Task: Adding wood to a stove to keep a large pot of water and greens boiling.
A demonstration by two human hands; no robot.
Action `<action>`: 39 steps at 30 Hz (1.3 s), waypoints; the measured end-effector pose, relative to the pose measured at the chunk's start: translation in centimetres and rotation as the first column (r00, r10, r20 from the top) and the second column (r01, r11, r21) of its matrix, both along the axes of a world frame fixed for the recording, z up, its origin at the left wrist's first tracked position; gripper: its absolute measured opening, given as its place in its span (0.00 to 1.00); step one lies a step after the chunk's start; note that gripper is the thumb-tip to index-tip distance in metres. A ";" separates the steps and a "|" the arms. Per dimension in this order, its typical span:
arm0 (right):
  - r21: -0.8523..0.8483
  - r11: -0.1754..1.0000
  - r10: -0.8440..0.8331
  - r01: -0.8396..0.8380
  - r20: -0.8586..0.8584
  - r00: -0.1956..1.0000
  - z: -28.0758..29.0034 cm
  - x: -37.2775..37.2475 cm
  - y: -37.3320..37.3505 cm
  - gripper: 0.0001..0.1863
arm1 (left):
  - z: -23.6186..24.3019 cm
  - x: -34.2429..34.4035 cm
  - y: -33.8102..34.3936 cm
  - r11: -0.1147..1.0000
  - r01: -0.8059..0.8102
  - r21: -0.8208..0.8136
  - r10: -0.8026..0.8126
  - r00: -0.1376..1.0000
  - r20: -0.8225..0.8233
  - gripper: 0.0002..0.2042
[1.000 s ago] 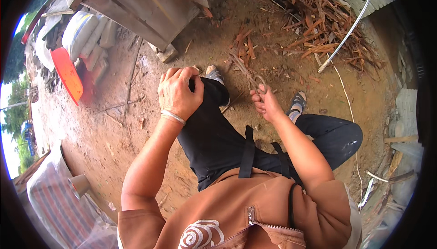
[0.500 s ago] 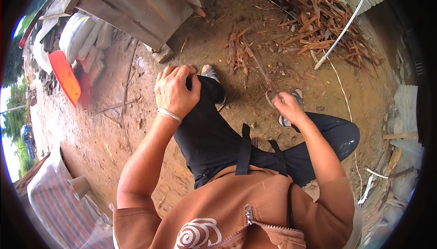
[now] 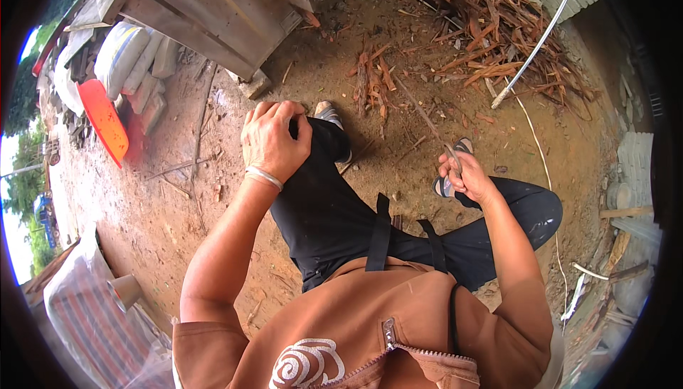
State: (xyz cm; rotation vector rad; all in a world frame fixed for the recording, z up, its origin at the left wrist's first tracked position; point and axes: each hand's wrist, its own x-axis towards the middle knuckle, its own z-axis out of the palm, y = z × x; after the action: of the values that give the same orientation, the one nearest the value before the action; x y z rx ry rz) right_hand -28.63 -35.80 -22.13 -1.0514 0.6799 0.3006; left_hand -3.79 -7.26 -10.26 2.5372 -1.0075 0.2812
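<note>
My right hand is closed round the near end of a long thin brown rod, which curves where the fingers grip it. The rod slants away to the far left, and its far tip lies close to a small heap of reddish wood strips. Over my bent left knee rests my left hand, its fingers curled and a pale bangle on the wrist. Both feet wear sandals; the right sandal shows partly behind my right hand.
A large pile of split wood strips spreads at the far right, with a pale pole over it. A wooden cabinet stands at the back left. Further left are stacked sacks and an orange plastic piece. A white cord runs along the right.
My right hand has moved right and slightly nearer, turning over, and has drawn the rod back from the small heap of strips. My left hand stays on the knee.
</note>
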 end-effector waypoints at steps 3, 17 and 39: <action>-0.048 0.999 0.022 -0.022 -0.001 1.000 0.3 0.1 0.8 0.15 | -0.2 0.1 0.4 1.000 -0.012 -0.008 0.012 1.000 -0.007 0.02; -0.023 0.998 0.053 -0.055 -0.091 0.994 -0.9 0.7 -0.9 0.13 | -0.4 0.0 0.5 1.000 -0.021 -0.008 0.021 1.000 0.006 0.02; -0.875 0.431 0.302 -0.220 -0.090 0.949 -3.7 3.6 2.5 0.25 | -0.6 0.0 0.4 1.000 -0.015 -0.014 0.015 1.000 0.017 0.02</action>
State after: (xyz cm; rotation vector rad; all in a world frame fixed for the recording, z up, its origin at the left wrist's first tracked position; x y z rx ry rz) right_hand -25.02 -33.25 -25.81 -2.2017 0.5817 0.1514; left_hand -3.76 -6.87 -10.83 2.5354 -0.9903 0.3138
